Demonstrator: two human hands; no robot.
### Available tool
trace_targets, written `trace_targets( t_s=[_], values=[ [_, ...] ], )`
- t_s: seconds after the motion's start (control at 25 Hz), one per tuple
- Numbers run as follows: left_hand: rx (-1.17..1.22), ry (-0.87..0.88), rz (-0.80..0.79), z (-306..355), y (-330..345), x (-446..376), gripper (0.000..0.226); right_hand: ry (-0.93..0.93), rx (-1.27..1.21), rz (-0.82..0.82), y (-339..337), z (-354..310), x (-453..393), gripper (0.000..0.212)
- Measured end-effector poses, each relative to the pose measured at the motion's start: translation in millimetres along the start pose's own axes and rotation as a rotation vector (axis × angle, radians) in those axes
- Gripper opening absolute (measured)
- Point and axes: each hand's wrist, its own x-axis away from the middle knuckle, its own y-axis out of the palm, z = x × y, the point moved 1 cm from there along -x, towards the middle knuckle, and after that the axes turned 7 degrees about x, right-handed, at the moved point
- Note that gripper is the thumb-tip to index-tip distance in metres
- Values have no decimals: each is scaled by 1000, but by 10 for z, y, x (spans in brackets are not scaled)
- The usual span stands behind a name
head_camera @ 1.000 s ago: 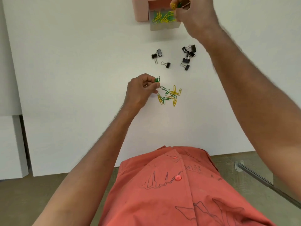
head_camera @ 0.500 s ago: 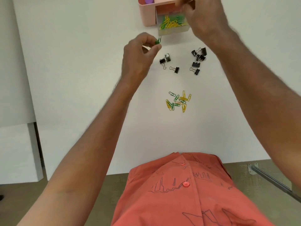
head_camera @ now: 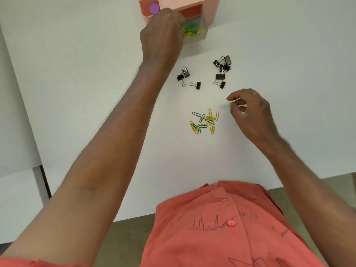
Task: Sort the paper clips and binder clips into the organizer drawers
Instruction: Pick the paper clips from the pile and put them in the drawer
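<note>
A pink organizer [head_camera: 211,13] stands at the table's far edge, its clear drawer [head_camera: 198,36] pulled out and holding green and yellow paper clips. My left hand [head_camera: 161,33] reaches over the drawer's left side; its fingertips are hidden behind the back of the hand. A loose pile of green and yellow paper clips [head_camera: 205,121] lies mid-table. Just right of the pile hovers my right hand [head_camera: 252,114], fingers curled and apart, holding nothing. Black binder clips lie in a left group [head_camera: 185,75] and a right group [head_camera: 222,67] between the pile and the organizer.
A purple round object [head_camera: 154,8] sits in the organizer's top left compartment. The white table [head_camera: 77,74] ends at a near edge by my orange shirt [head_camera: 221,228], with a dark gap [head_camera: 45,180] at the left.
My left hand carried a green paper clip from the pile up to the drawer. My right hand left the drawer and came down beside the paper clip pile.
</note>
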Motion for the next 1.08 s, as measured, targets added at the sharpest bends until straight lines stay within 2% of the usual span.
trace_targets(
  t_s=[0.12, 0.16, 0.24, 0.32, 0.4, 0.48, 0.64, 0.76, 0.96, 1.08],
  values=[
    [222, 64, 21, -14, 18, 379, 24, -2, 70, -151, 86, 163, 112, 35],
    [297, 94, -33, -32, 72, 556, 23, -26, 119, -209, 117, 176, 131, 46],
    [400, 102, -242, -80, 233, 973, 30, -89, 281, -313, 193, 136, 165, 70],
    [404, 33, -496, -127, 391, 1422, 60, -148, 430, -359, 268, 37, 164, 86],
    [302, -6, -606, -128, 509, 1836, 88, -195, 527, -379, 348, -50, 158, 90],
    [252, 15, -540, -70, 599, 2106, 89, -225, 530, -386, 412, -77, 145, 82],
    [347, -50, -384, 49, 645, 2210, 56, -263, 397, -332, 514, -108, 112, 51],
    [364, -65, -331, 71, 645, 2160, 31, -289, 411, -285, 597, -149, 124, 24],
    [347, -88, -379, 67, 612, 2076, 11, -248, 385, -239, 618, -153, 158, 23],
    [323, -70, -374, 63, 622, 2072, 6, -163, 255, -220, 588, -131, 130, 18]
  ],
)
